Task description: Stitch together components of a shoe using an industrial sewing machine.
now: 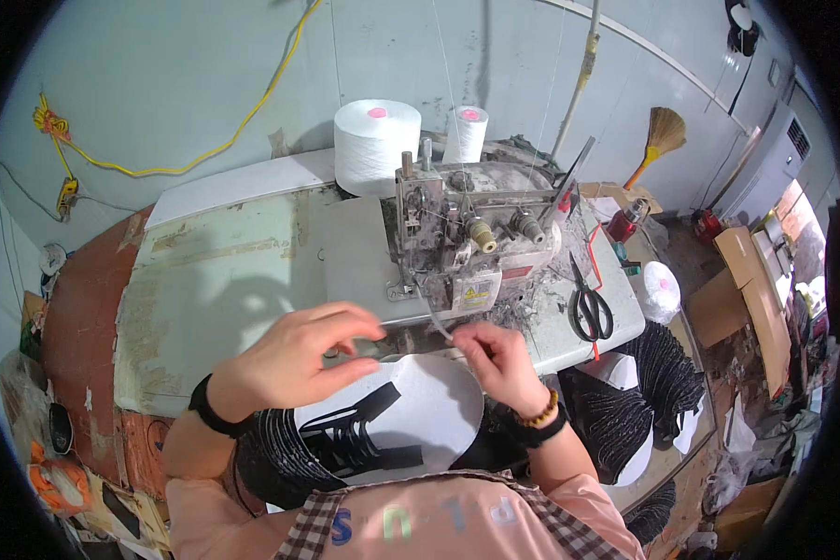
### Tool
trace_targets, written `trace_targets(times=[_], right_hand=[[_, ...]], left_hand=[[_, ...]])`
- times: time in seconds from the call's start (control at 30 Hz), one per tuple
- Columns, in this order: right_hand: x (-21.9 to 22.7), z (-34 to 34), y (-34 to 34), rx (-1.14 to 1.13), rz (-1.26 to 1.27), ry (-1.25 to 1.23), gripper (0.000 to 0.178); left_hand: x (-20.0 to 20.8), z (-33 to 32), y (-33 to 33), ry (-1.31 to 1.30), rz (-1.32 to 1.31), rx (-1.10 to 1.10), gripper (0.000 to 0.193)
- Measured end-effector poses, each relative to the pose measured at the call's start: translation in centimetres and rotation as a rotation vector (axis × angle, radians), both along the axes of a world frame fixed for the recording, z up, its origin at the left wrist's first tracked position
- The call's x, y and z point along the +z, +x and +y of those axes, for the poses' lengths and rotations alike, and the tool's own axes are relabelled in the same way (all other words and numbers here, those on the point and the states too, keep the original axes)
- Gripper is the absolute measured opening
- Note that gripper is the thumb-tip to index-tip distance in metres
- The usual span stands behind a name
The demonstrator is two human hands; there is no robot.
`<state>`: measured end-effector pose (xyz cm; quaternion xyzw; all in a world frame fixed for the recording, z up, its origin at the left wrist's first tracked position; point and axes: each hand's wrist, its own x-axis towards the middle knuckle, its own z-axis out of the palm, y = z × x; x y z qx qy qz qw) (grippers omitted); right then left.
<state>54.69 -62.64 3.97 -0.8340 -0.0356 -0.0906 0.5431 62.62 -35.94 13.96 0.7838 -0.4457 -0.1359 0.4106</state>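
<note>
My left hand hovers over the table's front edge, its fingers apart and nothing between them. Between thumb and fingers my right hand pinches a slim pale strip; its far end reaches the needle area of the overlock sewing machine. I cannot make out whether the strip is metal or fabric. Below both hands, on my lap, lies a stack of white pieces with black edges. Black straps lie on its top piece.
Black-handled scissors lie right of the machine. White thread cones stand behind it. More black-edged pieces are bundled at the right, near a cardboard box. A yellow cord hangs along the wall.
</note>
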Motion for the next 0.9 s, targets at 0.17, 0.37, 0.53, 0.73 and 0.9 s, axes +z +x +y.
trace_targets(times=[0.17, 0.37, 0.53, 0.73, 0.9], right_hand=[[2.1, 2.0, -0.7, 0.104, -0.229, -0.121, 0.011], [-0.5, 0.9, 2.3, -0.086, -0.149, -0.118, 0.014], [-3.4, -1.0, 4.7, -0.230, -0.277, -0.220, 0.012], [-4.4, -3.1, 3.8, -0.259, -0.182, -0.200, 0.012], [-4.3, -3.1, 3.5, -0.295, -0.197, -0.273, 0.012]], left_hand=[[-1.1, -4.0, 0.6, 0.083, 0.492, -0.092, 0.035], [-3.7, -3.3, 5.3, 0.124, 0.217, 0.218, 0.015], [-5.7, -4.3, 8.1, 0.222, -0.202, 0.432, 0.021], [-7.1, -5.4, 9.8, 0.160, -0.318, 0.515, 0.019], [-8.5, -5.3, 10.8, 0.127, -0.458, 0.579, 0.017]])
